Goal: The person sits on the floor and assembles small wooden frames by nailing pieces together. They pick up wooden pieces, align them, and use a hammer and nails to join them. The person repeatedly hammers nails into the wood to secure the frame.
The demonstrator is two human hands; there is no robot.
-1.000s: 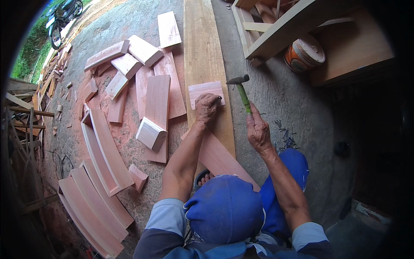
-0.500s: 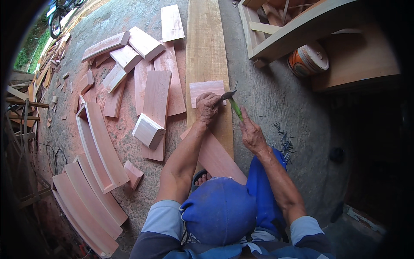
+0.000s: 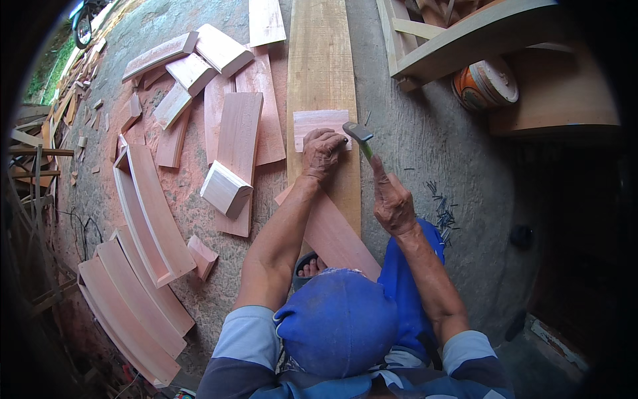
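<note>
My right hand [image 3: 394, 207] grips the green handle of a hammer [image 3: 359, 133], its metal head raised just right of my left hand. My left hand [image 3: 323, 153] is closed over a short pinkish board [image 3: 318, 122], with a small dark nail [image 3: 345, 140] pinched at the fingertips; most of the nail is hidden. The short board lies across a long yellowish plank [image 3: 321, 53] on the floor. A longer pinkish board [image 3: 342, 234] slants under my left wrist toward my knees. One loose nail [image 3: 367, 118] lies beside the plank, near the hammer head.
Several loose nails [image 3: 444, 209] are scattered on the concrete at right. Pinkish boards and blocks [image 3: 239, 133] are heaped at left, with assembled box-like frames [image 3: 156, 219] nearer me. A wooden frame [image 3: 465, 43] and an orange-and-white bucket [image 3: 485, 85] stand at upper right. Scrap wood [image 3: 70, 113] lines the far left.
The hammer head has lifted away from my left fingertips and tipped, its handle now more upright. My left hand stays at the short board. The whole view has shifted slightly.
</note>
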